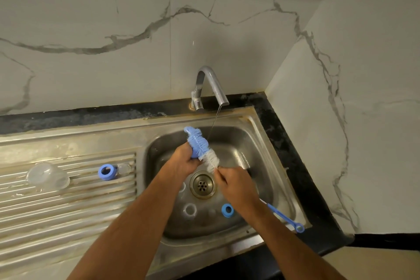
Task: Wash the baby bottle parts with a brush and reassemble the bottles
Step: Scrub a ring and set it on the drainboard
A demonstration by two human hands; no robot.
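Head cam, looking down into a corner: white marble-look wall tiles [113,18] with grey veins on two sides, a black stone counter strip [284,134] along them, and a stainless steel sink [268,166] set into it. The steel is pretty stained, with rusty marks round the rim. A chrome tap [210,85] at the back is running a thin stream into the basin.

On the ribbed draining board [68,200] to the left sit a clear dome cap [46,175], a blue screw ring [106,172], and a small clear piece [124,168] touching the ring. What that piece is, hard to say.

Inside the basin, near the drain [202,185], there's another blue ring [227,210] and a clear ring-shaped part [189,209]. Another pale part peeks out by the left wrist.

Over the basin, the left hand [181,161] has its fingers curled round a blue bottle part [196,153] that's mostly hidden by the bristles. The right hand [234,186] grips the bottle brush [204,150] on its stem, just below the white bristles. The blue handle sticks out behind the wrist toward the sink's right rim.
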